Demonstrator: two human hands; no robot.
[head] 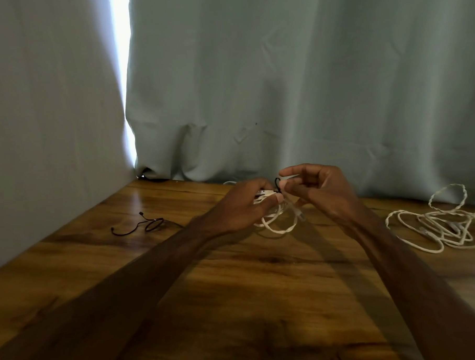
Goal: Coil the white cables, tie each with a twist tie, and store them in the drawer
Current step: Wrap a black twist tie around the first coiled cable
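Observation:
My left hand [245,204] grips a coiled white cable [276,224] just above the wooden table [235,275], its loops hanging below the fingers. A black twist tie [278,185] sits at the top of the coil, and my right hand [318,187] pinches it with thumb and fingertips. To the far right a loose tangle of white cables [437,225] lies on the table. No drawer is in view.
A spare dark twist tie [145,224] lies on the table to the left of my hands. Pale curtains [281,82] hang along the table's back edge, with a bright gap at the left. A wall [37,120] borders the table's left side.

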